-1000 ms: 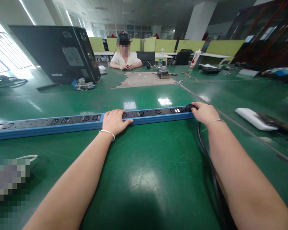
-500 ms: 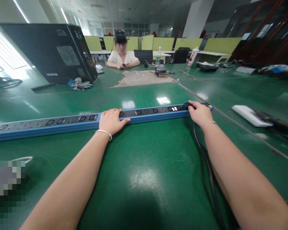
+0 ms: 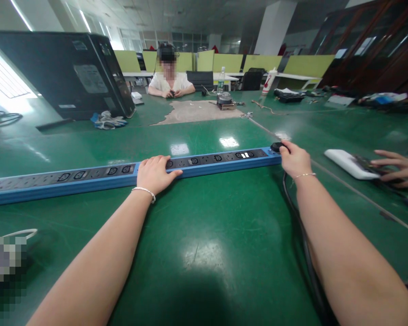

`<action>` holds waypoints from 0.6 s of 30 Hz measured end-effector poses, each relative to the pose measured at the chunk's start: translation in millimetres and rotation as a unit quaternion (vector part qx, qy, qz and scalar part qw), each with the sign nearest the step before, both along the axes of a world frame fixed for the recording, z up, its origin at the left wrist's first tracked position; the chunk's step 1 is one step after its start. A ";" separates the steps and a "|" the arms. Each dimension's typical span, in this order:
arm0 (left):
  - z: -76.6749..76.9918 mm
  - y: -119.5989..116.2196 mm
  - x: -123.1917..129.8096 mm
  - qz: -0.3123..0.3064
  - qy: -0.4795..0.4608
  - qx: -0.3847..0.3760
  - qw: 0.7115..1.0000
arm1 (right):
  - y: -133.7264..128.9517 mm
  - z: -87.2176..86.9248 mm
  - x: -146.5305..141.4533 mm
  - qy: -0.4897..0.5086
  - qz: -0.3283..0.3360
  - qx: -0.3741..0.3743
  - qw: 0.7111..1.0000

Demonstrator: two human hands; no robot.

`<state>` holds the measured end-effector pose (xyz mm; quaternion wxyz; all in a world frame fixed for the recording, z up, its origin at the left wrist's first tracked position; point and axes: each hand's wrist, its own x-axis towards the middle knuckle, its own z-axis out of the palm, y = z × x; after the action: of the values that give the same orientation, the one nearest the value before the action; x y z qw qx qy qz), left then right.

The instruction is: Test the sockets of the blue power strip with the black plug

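A long blue power strip [image 3: 204, 170] with a black socket face lies across the green table. My left hand [image 3: 156, 173] is wrapped over its middle, thumb along the near side and fingers over the top. At the strip's right end, my right hand [image 3: 295, 158] pinches a black plug [image 3: 278, 147]. Whether the plug touches the strip's blue end I cannot tell. A thick black cable [image 3: 301, 226] runs from under my right hand down towards the table's near edge.
Another person's hand [image 3: 399, 168] reaches in at the right by a white box-shaped item [image 3: 350, 164]. A black computer case [image 3: 91, 77] and gloves [image 3: 109, 120] stand back left. A seated person [image 3: 170, 83] is across the table. A blurred object [image 3: 0, 262] lies near left.
My right hand has moved the plug rightward, from above the socket face to the strip's end. My left hand keeps its place on the strip. Another person's hand has come in at right.
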<state>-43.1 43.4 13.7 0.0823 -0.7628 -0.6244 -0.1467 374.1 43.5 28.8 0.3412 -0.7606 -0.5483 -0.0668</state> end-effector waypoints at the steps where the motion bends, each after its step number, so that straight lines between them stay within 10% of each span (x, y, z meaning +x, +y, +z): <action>1: 0.0 0.1 0.0 0.000 0.000 -0.001 1.000 | 0.1 -1.0 0.2 -0.004 0.004 -0.003 1.000; 18: 1.2 -0.3 0.5 0.003 0.012 -0.004 1.000 | 4.2 -4.2 -4.0 -0.107 -0.024 -0.079 0.991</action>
<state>-42.7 43.1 14.9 0.0876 -0.7631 -0.6260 -0.1348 370.1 47.7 24.6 0.2182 -0.7862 -0.5671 -0.1124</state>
